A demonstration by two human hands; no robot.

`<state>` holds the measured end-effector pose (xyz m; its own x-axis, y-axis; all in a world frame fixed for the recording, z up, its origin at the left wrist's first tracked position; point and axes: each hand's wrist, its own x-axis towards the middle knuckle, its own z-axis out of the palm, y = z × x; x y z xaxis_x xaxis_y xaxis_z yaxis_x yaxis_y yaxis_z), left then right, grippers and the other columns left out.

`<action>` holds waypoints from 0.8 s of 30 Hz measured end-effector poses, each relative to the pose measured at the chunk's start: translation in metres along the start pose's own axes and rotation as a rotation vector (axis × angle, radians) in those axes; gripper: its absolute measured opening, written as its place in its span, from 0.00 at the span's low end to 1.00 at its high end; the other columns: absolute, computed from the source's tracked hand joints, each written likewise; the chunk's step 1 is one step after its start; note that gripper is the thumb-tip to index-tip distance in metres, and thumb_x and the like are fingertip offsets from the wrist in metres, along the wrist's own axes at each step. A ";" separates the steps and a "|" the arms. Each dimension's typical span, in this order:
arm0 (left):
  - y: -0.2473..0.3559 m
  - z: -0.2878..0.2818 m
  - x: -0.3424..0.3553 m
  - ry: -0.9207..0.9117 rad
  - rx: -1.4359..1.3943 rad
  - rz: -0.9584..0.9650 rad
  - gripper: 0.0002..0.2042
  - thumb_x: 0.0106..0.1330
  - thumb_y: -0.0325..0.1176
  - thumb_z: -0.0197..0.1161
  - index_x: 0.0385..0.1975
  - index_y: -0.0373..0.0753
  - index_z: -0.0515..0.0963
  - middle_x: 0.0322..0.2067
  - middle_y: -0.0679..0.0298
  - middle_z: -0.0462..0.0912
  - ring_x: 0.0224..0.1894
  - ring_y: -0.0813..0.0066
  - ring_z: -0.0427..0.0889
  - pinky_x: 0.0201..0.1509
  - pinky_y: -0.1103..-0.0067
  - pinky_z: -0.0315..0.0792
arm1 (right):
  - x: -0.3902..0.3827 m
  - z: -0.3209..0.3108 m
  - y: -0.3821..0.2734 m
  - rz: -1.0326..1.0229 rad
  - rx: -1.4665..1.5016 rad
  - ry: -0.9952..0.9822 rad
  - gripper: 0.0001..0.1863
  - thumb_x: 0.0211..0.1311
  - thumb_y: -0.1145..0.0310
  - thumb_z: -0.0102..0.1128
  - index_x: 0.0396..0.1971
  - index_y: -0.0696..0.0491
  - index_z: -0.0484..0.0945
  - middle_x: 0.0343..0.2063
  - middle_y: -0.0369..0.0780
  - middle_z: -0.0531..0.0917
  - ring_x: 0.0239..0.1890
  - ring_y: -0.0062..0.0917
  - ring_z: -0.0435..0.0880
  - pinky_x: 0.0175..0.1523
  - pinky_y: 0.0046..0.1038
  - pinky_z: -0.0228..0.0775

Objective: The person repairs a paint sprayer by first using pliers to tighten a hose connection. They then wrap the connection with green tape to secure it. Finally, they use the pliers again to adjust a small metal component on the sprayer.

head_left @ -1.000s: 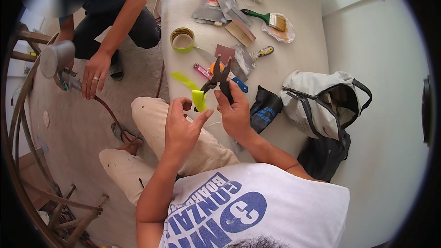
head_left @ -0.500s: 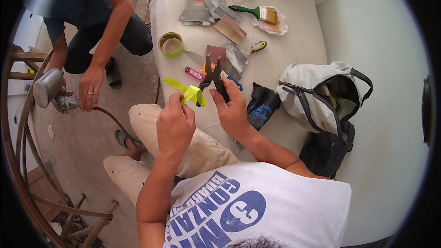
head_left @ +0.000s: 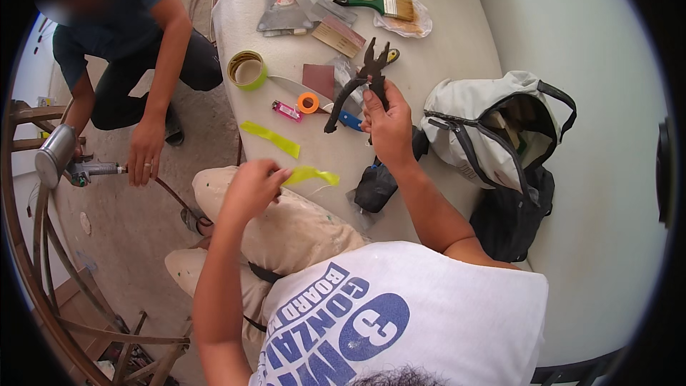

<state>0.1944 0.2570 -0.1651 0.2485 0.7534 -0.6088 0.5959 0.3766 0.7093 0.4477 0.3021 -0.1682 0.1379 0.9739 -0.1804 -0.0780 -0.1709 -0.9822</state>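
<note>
My right hand point(head_left: 391, 125) grips one dark handle of a pair of pliers point(head_left: 372, 66) over the table. The pliers' jaws are spread, and the other handle point(head_left: 343, 102) swings out to the left. Above my thigh, my left hand point(head_left: 251, 191) is closed, its fingertips at the end of a bright yellow-green tape strip point(head_left: 314, 176). A second yellow-green strip point(head_left: 270, 139) lies flat near the table edge. Past it are a pink lighter point(head_left: 287, 111), a small orange ring point(head_left: 308, 103) and a knife with a blue handle point(head_left: 349, 121).
On the padded table point(head_left: 450, 36) lie a tape roll point(head_left: 248, 71), scrapers point(head_left: 280, 7), sandpaper point(head_left: 338, 36) and a green-handled paintbrush point(head_left: 382, 6). A grey-white bag point(head_left: 486, 129) stands at right. At left, a person point(head_left: 136, 36) crouches holding a spray gun point(head_left: 93, 169) beside a wooden frame point(head_left: 43, 243).
My left hand has moved down and left, away from the pliers. The pliers have risen to the right and spread wider. A yellow-green strip now lies separate on the table.
</note>
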 end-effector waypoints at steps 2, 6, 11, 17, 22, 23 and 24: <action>-0.006 0.031 0.044 -0.017 0.107 -0.014 0.14 0.67 0.37 0.64 0.29 0.28 0.80 0.18 0.57 0.82 0.19 0.75 0.82 0.25 0.76 0.74 | 0.000 0.002 0.001 0.015 0.019 -0.029 0.16 0.71 0.64 0.58 0.53 0.55 0.74 0.24 0.28 0.71 0.20 0.10 0.64 0.24 0.17 0.62; -0.012 0.091 0.089 0.098 0.482 -0.015 0.15 0.64 0.43 0.65 0.31 0.35 0.85 0.27 0.54 0.86 0.31 0.62 0.87 0.37 0.69 0.78 | -0.009 0.000 0.002 0.171 0.292 -0.148 0.12 0.71 0.66 0.59 0.49 0.54 0.74 0.21 0.30 0.67 0.21 0.11 0.63 0.23 0.17 0.58; -0.018 0.106 0.094 0.173 0.605 -0.028 0.15 0.62 0.46 0.65 0.33 0.40 0.87 0.32 0.55 0.87 0.38 0.56 0.88 0.40 0.68 0.80 | -0.011 -0.006 0.008 0.226 0.360 -0.174 0.08 0.71 0.68 0.58 0.44 0.54 0.73 0.21 0.30 0.66 0.21 0.13 0.63 0.23 0.18 0.57; -0.015 0.101 0.078 0.180 0.604 -0.012 0.20 0.59 0.53 0.68 0.30 0.40 0.86 0.27 0.52 0.85 0.34 0.49 0.85 0.38 0.63 0.77 | -0.007 0.004 0.004 0.312 0.449 -0.262 0.14 0.71 0.70 0.55 0.53 0.54 0.73 0.22 0.31 0.64 0.22 0.15 0.63 0.23 0.18 0.56; 0.015 0.059 0.019 0.276 0.523 -0.008 0.24 0.64 0.55 0.62 0.34 0.35 0.85 0.28 0.48 0.85 0.34 0.48 0.85 0.37 0.65 0.78 | -0.014 0.019 0.001 0.387 0.535 -0.366 0.10 0.72 0.70 0.54 0.49 0.54 0.71 0.24 0.30 0.64 0.22 0.15 0.63 0.22 0.18 0.55; 0.018 0.043 -0.001 0.269 0.441 -0.002 0.25 0.69 0.53 0.57 0.41 0.31 0.82 0.32 0.50 0.86 0.36 0.55 0.86 0.41 0.68 0.78 | -0.018 0.019 0.001 0.379 0.513 -0.388 0.11 0.72 0.70 0.53 0.51 0.54 0.70 0.23 0.30 0.64 0.22 0.15 0.63 0.22 0.18 0.55; 0.005 0.034 -0.016 0.212 0.007 0.042 0.23 0.71 0.50 0.57 0.44 0.30 0.80 0.35 0.52 0.85 0.38 0.59 0.85 0.44 0.69 0.77 | -0.021 0.026 0.004 0.374 0.501 -0.425 0.12 0.72 0.70 0.53 0.52 0.54 0.70 0.23 0.30 0.63 0.22 0.15 0.63 0.22 0.18 0.56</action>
<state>0.2193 0.2289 -0.1634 0.1074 0.8653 -0.4896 0.5940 0.3391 0.7295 0.4188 0.2846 -0.1668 -0.3705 0.8556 -0.3615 -0.4987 -0.5116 -0.6997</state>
